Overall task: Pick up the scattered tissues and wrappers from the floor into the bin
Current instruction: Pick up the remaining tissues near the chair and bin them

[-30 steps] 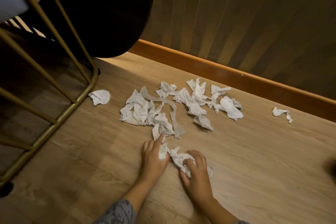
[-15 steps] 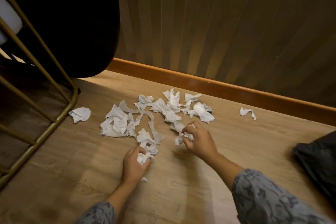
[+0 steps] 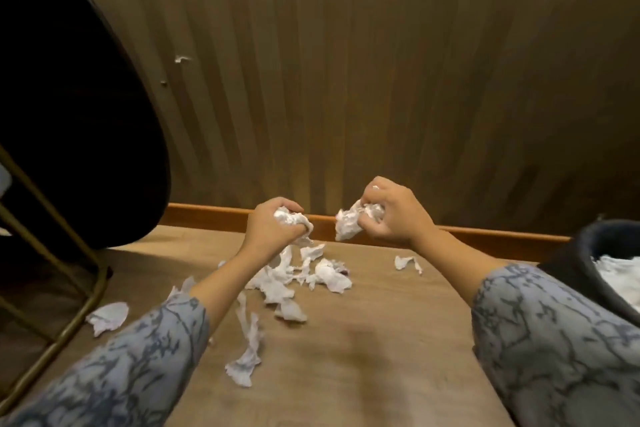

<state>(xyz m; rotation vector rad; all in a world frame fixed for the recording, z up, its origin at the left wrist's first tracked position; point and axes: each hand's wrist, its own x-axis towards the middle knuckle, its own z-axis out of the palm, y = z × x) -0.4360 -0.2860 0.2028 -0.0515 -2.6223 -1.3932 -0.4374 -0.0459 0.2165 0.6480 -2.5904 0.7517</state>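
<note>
My left hand [image 3: 268, 230] is raised above the floor and grips a crumpled white tissue wad [image 3: 290, 218]. Level with it, my right hand [image 3: 394, 215] grips another bunch of tissue [image 3: 349, 224]. Below them a pile of several torn white tissues [image 3: 294, 279] lies on the wooden floor. A long strip [image 3: 247, 354] trails toward me, and single pieces lie at the left [image 3: 108, 316] and near the skirting [image 3: 407, 262]. The dark bin [image 3: 588, 267] stands at the right edge with white tissue [image 3: 620, 277] inside.
A gold metal frame [image 3: 74, 326] of a chair or table stands on the left, under a dark rounded top [image 3: 79, 135]. A ribbed wall and an orange skirting board [image 3: 214, 215] run behind the pile. Bare floor [image 3: 363, 374] lies in front of me.
Both hands have lifted off the floor with tissue in them, and the right hand has moved toward the bin. The view has tilted up and the bin has come into sight.
</note>
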